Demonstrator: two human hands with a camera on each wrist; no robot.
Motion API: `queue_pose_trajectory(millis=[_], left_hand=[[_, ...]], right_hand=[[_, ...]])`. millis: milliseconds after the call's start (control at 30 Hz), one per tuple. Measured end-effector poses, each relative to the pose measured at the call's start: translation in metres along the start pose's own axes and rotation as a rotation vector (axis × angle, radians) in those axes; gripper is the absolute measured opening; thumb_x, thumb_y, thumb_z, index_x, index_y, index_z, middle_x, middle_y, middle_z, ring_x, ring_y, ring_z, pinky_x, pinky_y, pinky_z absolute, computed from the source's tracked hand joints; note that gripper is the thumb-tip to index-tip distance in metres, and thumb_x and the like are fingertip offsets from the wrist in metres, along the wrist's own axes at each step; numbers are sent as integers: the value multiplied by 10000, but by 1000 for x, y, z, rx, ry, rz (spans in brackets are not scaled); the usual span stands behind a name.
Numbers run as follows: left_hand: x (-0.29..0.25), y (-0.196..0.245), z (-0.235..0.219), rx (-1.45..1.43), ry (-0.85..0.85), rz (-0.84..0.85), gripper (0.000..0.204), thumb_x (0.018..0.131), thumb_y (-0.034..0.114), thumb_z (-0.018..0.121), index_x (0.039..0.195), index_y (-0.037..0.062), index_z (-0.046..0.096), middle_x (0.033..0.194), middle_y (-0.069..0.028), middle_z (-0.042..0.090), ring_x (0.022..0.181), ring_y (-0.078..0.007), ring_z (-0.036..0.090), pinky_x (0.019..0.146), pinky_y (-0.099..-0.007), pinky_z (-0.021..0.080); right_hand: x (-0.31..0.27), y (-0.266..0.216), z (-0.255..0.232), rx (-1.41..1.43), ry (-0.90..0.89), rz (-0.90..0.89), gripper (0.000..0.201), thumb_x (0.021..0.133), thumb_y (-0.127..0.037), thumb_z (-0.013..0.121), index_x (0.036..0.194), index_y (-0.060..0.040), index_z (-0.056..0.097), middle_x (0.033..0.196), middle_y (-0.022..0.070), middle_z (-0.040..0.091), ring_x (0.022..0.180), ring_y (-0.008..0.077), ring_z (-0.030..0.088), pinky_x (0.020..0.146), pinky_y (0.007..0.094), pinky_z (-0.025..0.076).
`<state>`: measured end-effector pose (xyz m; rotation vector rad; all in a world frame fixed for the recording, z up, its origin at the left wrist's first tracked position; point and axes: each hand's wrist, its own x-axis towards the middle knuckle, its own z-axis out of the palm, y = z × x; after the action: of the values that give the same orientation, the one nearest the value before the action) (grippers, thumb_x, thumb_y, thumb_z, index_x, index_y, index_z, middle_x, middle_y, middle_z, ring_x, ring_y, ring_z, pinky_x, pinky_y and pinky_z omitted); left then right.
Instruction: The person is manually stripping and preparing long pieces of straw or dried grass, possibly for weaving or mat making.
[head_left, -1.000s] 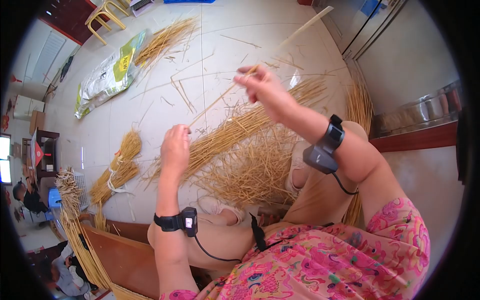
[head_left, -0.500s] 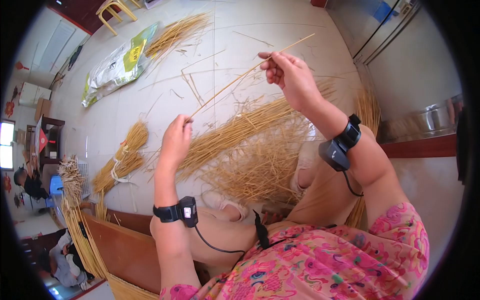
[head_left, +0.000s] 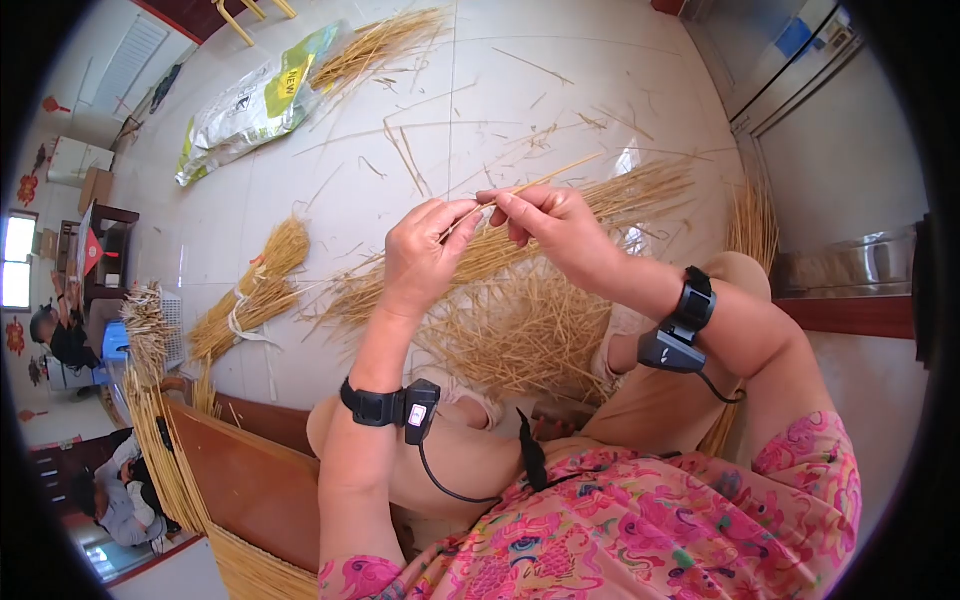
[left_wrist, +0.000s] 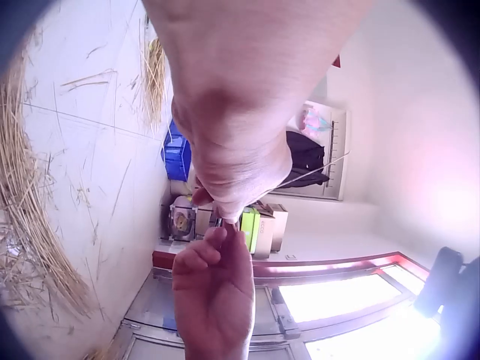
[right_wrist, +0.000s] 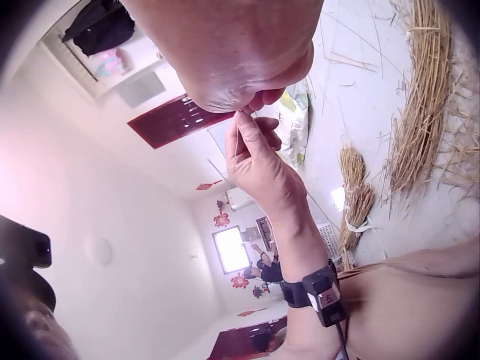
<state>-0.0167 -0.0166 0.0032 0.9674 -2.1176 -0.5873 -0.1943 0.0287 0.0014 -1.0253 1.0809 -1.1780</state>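
A thin straw stalk (head_left: 562, 173) runs between my two hands in front of me. My left hand (head_left: 420, 255) pinches it between thumb and fingers. Right beside it, my right hand (head_left: 565, 228) pinches the same stalk, the fingertips of both hands meeting. One end of the stalk sticks out past the right hand, up and to the right. The left wrist view shows a length of the stalk (left_wrist: 328, 165) crossing behind the hand. Below the hands lies a long row of straw (head_left: 430, 283) on the floor, with a looser heap of straw (head_left: 525, 340) nearer my feet.
A tied straw bundle (head_left: 250, 290) lies to the left. Farther off, a plastic bag (head_left: 255, 105) has more straw (head_left: 385, 45) at its mouth. A wooden board (head_left: 245, 460) stands at my left, and straw leans against the wall (head_left: 752, 220) on the right. Other people sit far left.
My hands were apart with the stalk stretched between them; now they have come together at the fingertips. The left moved right and up, the right came down toward it.
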Motion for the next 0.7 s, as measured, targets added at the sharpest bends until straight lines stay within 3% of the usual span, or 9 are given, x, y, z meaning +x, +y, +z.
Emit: queue_pose_trajectory(millis=[200, 300, 400, 467, 700], left_hand=[[-4, 0, 9, -376, 73, -149, 73, 850, 80, 621, 874, 37, 675, 740, -42, 636, 656, -96, 577, 572, -243, 447], [-1, 6, 0, -275, 73, -291, 98, 894, 78, 569, 899, 7, 637, 716, -29, 615, 656, -68, 554, 582, -224, 439], [1, -10, -5, -505, 173, -306, 105, 932, 60, 499, 959, -7, 576, 719, -23, 587, 670, -64, 533, 643, -215, 438], [2, -15, -11, -517, 262, -335, 105, 956, 88, 458, 970, 6, 523, 671, -4, 530, 636, -76, 516, 613, -210, 405], [7, -47, -48, -622, 567, -443, 133, 963, 124, 449, 966, 3, 505, 645, -6, 495, 601, -95, 521, 558, -205, 374]], right_hand=[[-1, 0, 2, -2, -19, -40, 245, 933, -196, 537, 1069, -35, 662, 798, -7, 622, 671, 39, 507, 600, 195, 445], [-1, 1, 2, -14, -10, -48, 244, 939, -190, 524, 1060, -25, 657, 838, 13, 637, 708, 53, 541, 625, 206, 462], [0, 4, 0, 39, 14, -3, 250, 954, -188, 495, 1064, -10, 631, 891, 39, 642, 739, 69, 564, 657, 214, 470], [2, 6, -3, 126, 40, 60, 257, 972, -189, 461, 1082, -1, 597, 931, 53, 634, 755, 71, 564, 685, 212, 464], [18, 3, -22, 297, 236, 30, 231, 974, -194, 443, 1009, 2, 561, 904, 74, 608, 776, 119, 578, 696, 246, 473]])
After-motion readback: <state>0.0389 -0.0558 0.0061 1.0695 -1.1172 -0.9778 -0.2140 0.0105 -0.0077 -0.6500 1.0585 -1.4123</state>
